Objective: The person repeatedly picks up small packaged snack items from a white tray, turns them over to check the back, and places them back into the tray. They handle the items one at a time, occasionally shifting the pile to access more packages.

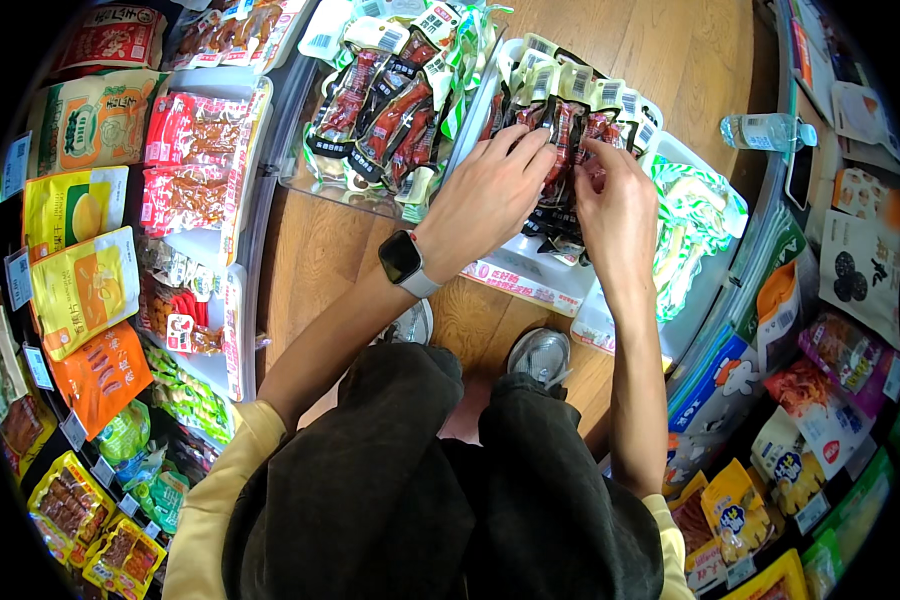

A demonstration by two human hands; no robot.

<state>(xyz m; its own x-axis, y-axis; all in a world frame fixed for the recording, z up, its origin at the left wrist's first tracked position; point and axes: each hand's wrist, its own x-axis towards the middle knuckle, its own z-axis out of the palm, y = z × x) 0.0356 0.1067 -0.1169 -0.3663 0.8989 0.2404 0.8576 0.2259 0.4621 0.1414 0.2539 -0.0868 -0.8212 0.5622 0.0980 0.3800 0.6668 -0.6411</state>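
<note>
My left hand, with a smartwatch on its wrist, reaches over a white plastic bin on the floor. Its fingertips rest on sealed snack packets with dark red contents, packed upright in a row. My right hand is at the right side of that row, thumb and forefinger bent close together against the packets. Whether either hand grips a packet is hidden by the fingers. Left of the bin stands a clear plastic box holding similar black-edged packets. Green-and-white striped packets fill the tray to the right.
Shelves of bagged snacks run along both sides, with yellow pouches and an orange pouch at left. A plastic water bottle lies at upper right. My shoes stand on the wooden floor behind the bin.
</note>
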